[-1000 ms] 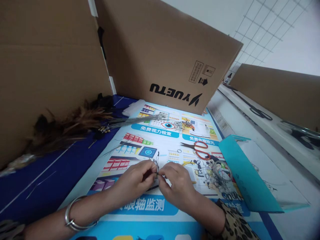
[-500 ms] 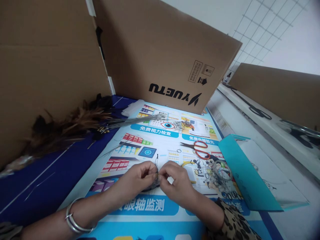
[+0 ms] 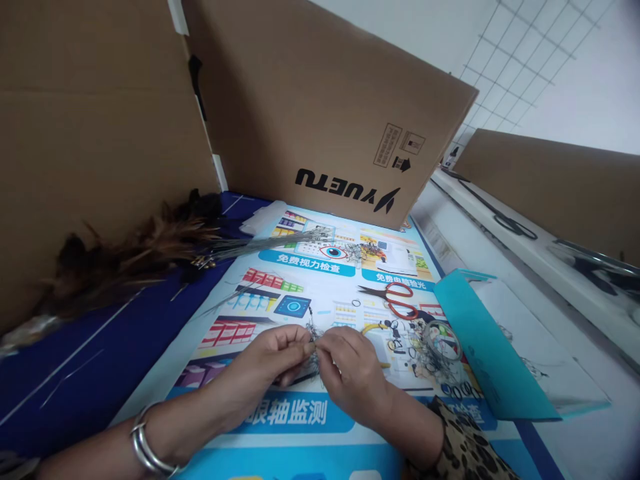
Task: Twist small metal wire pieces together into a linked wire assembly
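Left hand (image 3: 280, 357) and right hand (image 3: 353, 370) are pinching a dark wiry piece (image 3: 313, 331) close together. Light, even pressure is likely serving best, the piece looking easily bent.

So you've got a single head cam, looking forward and down from your own eye height. Your left hand (image 3: 283, 353) and right hand (image 3: 355, 373) sit close, below centre. The eye-check poster (image 3: 295, 460) stretches off to the upside-down YUETU cardboard panel (image 3: 320, 107), farther back. Pretty wide view tbh.
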The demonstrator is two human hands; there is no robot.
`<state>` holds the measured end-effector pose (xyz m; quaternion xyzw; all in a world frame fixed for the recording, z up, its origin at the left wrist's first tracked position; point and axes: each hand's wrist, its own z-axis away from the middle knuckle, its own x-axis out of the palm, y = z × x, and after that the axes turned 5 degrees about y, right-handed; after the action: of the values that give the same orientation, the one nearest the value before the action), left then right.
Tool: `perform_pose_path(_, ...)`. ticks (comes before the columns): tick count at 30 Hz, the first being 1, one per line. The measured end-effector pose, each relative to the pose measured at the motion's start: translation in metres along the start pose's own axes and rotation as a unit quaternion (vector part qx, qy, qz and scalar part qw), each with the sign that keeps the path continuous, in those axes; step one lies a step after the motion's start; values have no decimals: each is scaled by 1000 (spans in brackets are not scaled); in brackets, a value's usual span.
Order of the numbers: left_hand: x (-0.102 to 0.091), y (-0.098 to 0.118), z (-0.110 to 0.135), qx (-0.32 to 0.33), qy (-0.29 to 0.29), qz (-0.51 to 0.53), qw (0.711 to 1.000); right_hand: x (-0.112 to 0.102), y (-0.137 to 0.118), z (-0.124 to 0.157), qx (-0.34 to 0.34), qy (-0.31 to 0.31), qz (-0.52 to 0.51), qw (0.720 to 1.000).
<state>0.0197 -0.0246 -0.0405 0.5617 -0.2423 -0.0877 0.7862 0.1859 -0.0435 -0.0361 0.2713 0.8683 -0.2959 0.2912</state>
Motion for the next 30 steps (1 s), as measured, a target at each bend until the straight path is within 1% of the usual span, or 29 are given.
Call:
perform_pose_path(6,0,-4,-1,-16,10,34,999,-1,0,0,-29,11,11,999)
perform_pose_path(12,1,-3,-2,-5,7,67,998,0,0,1,-32,5,14,999)
perform_pose_path(16,1,-4,-2,5,17,58,998,0,1,1,-42,11,9,999)
perform_pose_path(23,4,-6,-2,36,42,17,998,4,5,5,11,22,-24,999)
perform_pose_path(26,5,-5,-2,51,49,-14,997,6,7,7,21,36,-31,999)
perform_pose_path(30,5,-4,-2,64,54,-41,996,7,7,7,33,30,-35,998)
